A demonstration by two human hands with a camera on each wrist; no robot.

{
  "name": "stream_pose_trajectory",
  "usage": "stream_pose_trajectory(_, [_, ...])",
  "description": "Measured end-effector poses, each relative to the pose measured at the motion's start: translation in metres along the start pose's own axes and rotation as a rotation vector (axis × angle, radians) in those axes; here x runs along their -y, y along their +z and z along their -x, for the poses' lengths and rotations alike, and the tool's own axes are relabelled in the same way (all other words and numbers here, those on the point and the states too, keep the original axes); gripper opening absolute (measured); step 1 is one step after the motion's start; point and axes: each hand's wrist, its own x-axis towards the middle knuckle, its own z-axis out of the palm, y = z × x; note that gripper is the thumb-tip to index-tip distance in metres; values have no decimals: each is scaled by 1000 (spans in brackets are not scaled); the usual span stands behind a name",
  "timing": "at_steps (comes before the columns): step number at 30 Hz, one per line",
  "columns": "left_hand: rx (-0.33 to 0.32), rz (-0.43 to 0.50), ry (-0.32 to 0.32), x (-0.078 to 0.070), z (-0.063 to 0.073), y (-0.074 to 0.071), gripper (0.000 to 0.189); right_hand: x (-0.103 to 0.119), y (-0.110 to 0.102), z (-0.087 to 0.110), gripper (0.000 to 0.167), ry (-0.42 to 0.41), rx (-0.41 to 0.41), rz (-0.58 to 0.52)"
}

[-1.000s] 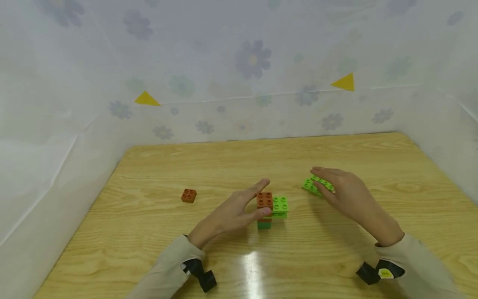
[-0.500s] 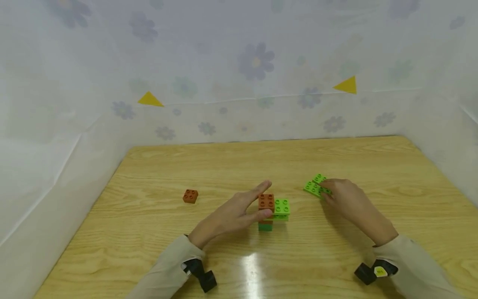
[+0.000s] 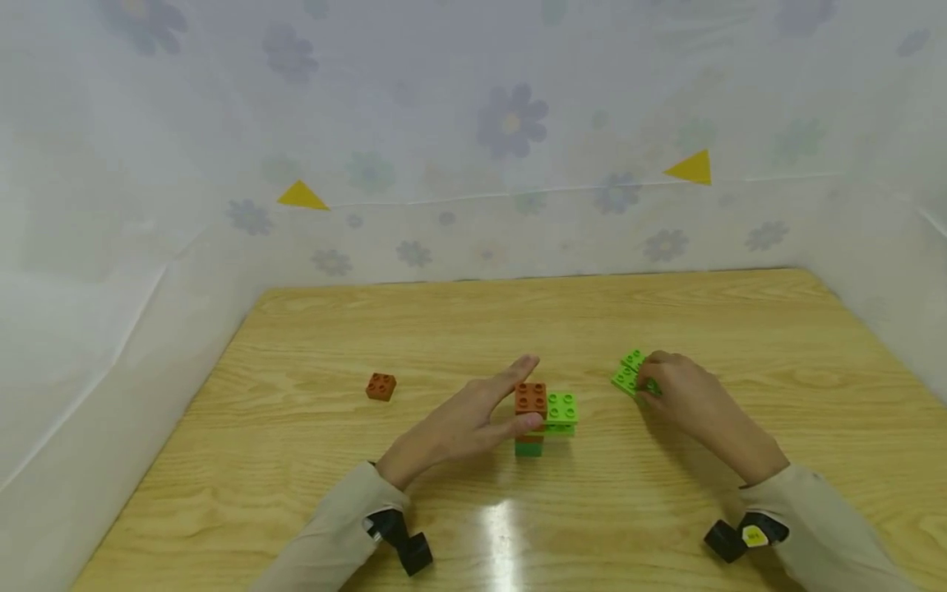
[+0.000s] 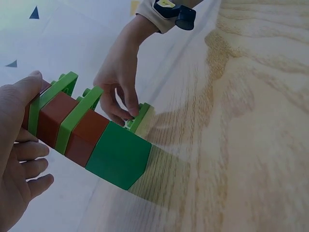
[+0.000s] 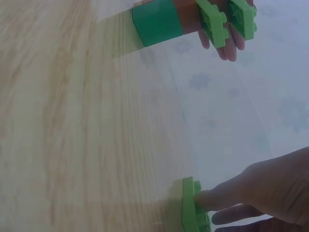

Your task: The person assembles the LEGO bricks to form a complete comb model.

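Note:
My left hand [image 3: 466,419] holds a tower of toy bricks [image 3: 531,398] near its top, thumb at the front and fingers behind. The tower stands upright on the table: a dark green brick [image 4: 119,155] at the bottom, then brown bricks alternating with light green plates [image 3: 561,408] that stick out to the right. At the right, my right hand [image 3: 684,395] pinches a flat light green plate [image 3: 627,378] with thumb and curled fingers. Light green studded pieces lie close together there, partly hidden by the fingers. In the right wrist view, a finger touches the plate's studs [image 5: 198,205].
A loose brown brick [image 3: 381,386] lies on the wooden table [image 3: 444,329], left of the tower. White flowered cloth [image 3: 510,205] stands behind the table and at both sides, with two yellow triangles [image 3: 690,168] on it.
My right hand came down onto the light green pieces and its fingers closed there. Those pieces shifted slightly right and turned. My left hand and the tower stayed in place.

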Motion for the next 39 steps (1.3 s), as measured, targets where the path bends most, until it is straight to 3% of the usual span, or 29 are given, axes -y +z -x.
stream_pose_trajectory(16, [16, -4, -16, -1, -2, 1, 74, 8, 6, 3, 18, 59, 95, -25])
stream_pose_trajectory(39, [5, -7, -17, -2, -2, 0, 73, 15, -7, -2, 23, -60, -39, -107])
